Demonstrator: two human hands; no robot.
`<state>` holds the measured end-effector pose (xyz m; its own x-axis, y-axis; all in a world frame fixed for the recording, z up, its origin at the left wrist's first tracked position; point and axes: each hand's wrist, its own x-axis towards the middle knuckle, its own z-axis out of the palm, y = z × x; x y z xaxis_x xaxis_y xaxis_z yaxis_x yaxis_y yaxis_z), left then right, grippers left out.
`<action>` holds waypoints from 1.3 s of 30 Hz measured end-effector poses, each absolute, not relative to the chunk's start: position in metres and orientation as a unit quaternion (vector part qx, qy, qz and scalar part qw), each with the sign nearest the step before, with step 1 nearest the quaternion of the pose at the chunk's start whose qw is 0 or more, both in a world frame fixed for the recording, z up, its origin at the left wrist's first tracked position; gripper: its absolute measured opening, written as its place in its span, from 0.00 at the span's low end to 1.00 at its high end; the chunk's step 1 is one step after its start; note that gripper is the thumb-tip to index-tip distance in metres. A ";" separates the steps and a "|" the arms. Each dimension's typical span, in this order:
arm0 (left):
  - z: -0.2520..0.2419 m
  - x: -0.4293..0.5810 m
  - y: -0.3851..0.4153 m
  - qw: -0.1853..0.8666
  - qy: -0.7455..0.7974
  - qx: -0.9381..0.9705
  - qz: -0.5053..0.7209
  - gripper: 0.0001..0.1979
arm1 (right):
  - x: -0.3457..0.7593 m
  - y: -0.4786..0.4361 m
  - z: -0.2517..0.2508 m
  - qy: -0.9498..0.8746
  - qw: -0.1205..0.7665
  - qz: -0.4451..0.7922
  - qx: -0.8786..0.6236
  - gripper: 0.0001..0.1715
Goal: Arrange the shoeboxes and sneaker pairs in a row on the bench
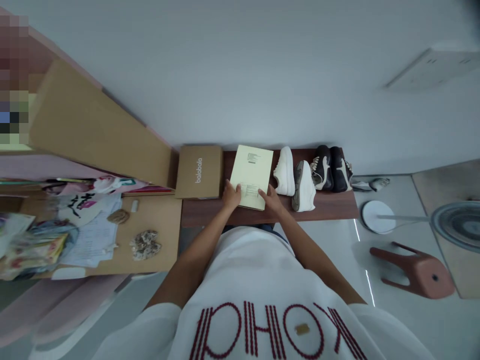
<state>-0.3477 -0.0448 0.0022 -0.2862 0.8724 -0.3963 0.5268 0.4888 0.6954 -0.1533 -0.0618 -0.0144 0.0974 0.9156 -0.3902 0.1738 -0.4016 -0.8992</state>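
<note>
A thin, pale yellow booklet [252, 172] with small printed text is held over the shelf, tilted slightly. My left hand [231, 195] grips its lower left edge, thumb on top and the other fingers mostly hidden. On the lower right edge my right hand [270, 198] holds it the same way. To the left sits a closed brown cardboard box [199, 172] marked "balabala". Just right of the booklet stand a white shoe [286, 171] and a white and grey shoe [304, 186].
A dark wooden shelf [202, 214] runs along the wall, with a pair of black shoes [332, 169] at its right. A cluttered desk [167, 240] holds papers and a scrunchie [145, 245]. On the floor at right are a pink stool [431, 275] and a fan [459, 225].
</note>
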 end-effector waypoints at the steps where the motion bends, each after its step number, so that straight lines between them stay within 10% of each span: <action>1: 0.000 -0.349 -0.040 0.417 0.761 0.442 0.228 0.37 | -0.157 -0.061 -0.014 -0.423 0.352 0.517 -0.656 0.43; 12: -0.023 -0.365 -0.078 0.613 0.598 0.426 0.293 0.33 | -0.148 -0.070 -0.038 -0.404 0.345 0.366 -0.765 0.53; 22: -0.002 -0.431 -0.083 0.456 0.607 0.560 0.331 0.32 | -0.210 -0.103 0.011 -0.535 0.375 0.173 -0.737 0.37; 26: -0.004 -0.532 -0.076 0.319 0.745 0.421 0.408 0.35 | -0.300 -0.106 0.012 -0.595 0.389 0.327 -0.623 0.36; 32: -0.022 -0.594 -0.047 0.541 0.718 0.115 0.423 0.36 | -0.375 -0.047 -0.019 -0.327 0.309 0.613 -0.650 0.37; 39: 0.041 -0.572 -0.104 0.389 0.624 0.539 0.411 0.41 | -0.366 -0.058 -0.028 -0.156 0.298 0.737 -0.586 0.21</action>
<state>-0.5718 -0.1039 0.0413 -0.1157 0.9923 -0.0433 0.3530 0.0818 0.9320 -0.3662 -0.0582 -0.0282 -0.1352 0.6224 -0.7710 -0.2561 -0.7736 -0.5796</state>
